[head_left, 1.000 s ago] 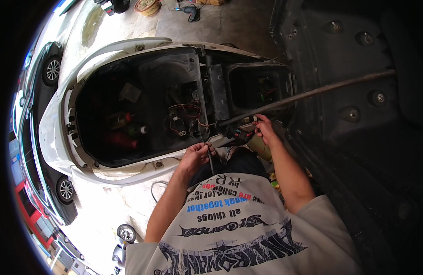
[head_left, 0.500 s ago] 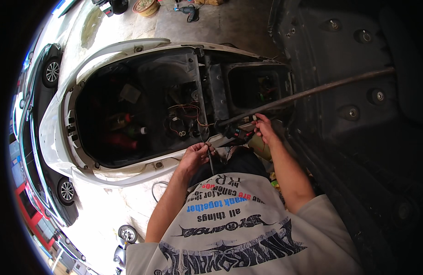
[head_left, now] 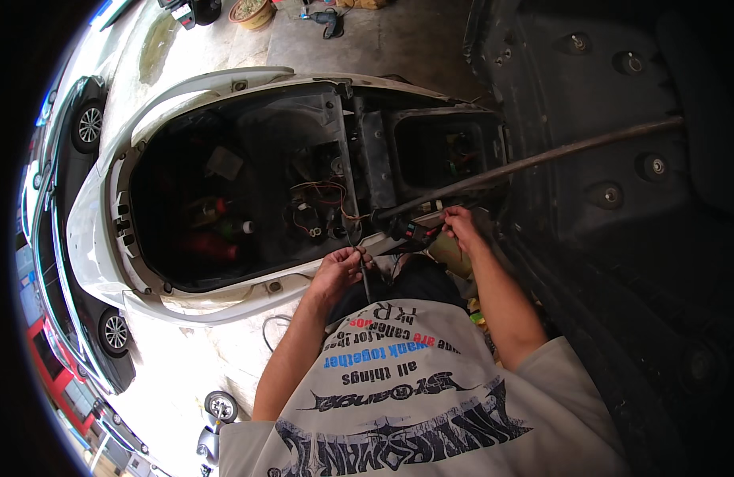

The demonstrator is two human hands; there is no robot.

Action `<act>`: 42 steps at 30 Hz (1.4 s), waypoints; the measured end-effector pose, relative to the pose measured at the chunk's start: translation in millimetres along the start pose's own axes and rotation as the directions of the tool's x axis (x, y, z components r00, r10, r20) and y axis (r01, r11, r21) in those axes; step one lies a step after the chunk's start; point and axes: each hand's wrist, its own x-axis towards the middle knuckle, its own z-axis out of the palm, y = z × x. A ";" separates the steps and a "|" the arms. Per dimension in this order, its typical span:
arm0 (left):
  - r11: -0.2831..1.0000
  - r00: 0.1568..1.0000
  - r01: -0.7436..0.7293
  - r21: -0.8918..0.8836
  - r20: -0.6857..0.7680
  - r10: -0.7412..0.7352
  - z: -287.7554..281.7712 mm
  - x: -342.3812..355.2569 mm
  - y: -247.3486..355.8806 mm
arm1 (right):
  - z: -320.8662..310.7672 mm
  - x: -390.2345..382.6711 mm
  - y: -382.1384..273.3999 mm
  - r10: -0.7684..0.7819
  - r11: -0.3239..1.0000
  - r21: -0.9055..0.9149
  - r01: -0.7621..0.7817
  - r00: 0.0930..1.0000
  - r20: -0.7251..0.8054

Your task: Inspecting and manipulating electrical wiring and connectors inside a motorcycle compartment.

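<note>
A white scooter [head_left: 104, 230] with its storage compartment [head_left: 260, 127] uncovered lies before me. At the near rim of the compartment, my left hand [head_left: 341, 270] is closed in a pinch on a thin black cable [head_left: 365, 284], which hangs down toward my lap. Thin orange and yellowish wires [head_left: 326, 186] run inside the compartment, just beyond that hand. My right hand [head_left: 462, 228] is closed too, fingertips together beside a small black device with red marks [head_left: 415, 231]; what they hold is too small to make out.
A dark prop rod [head_left: 542, 153] slants from the scooter's middle to a large black panel [head_left: 598, 103] on the right. Bottles [head_left: 224, 226] lie in the compartment. On the floor beyond are a power drill [head_left: 329, 21] and a flowerpot [head_left: 253, 14]. Cars [head_left: 73, 222] stand at left.
My right hand has dropped slightly, toward me, and its fingertips have drawn closer together. My left hand keeps its place on the cable.
</note>
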 end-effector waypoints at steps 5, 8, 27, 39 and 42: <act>1.000 1.000 -0.002 -0.011 0.008 0.003 -0.9 0.9 -1.5 | 1.5 -5.1 -2.2 -0.019 1.000 -0.015 0.018 0.999 -0.037; 1.000 1.000 -0.002 -0.018 0.010 0.002 -2.4 1.3 -3.0 | 5.7 -15.0 -10.6 -0.048 0.999 0.016 0.049 0.994 -0.096; 1.000 1.000 -0.012 0.019 -0.013 0.012 0.6 -2.0 -2.7 | 32.4 19.7 -20.0 -0.126 0.862 -0.492 0.127 0.991 0.035; 1.000 1.000 -0.018 0.009 0.013 0.018 3.1 -0.1 -2.7 | 29.9 -0.2 -25.6 -0.273 0.779 -0.557 0.288 0.955 0.113; 1.000 1.000 -0.006 0.001 -0.013 0.006 4.6 -0.8 -1.9 | 28.7 -8.1 -29.2 -0.212 0.873 -0.415 0.258 0.965 0.154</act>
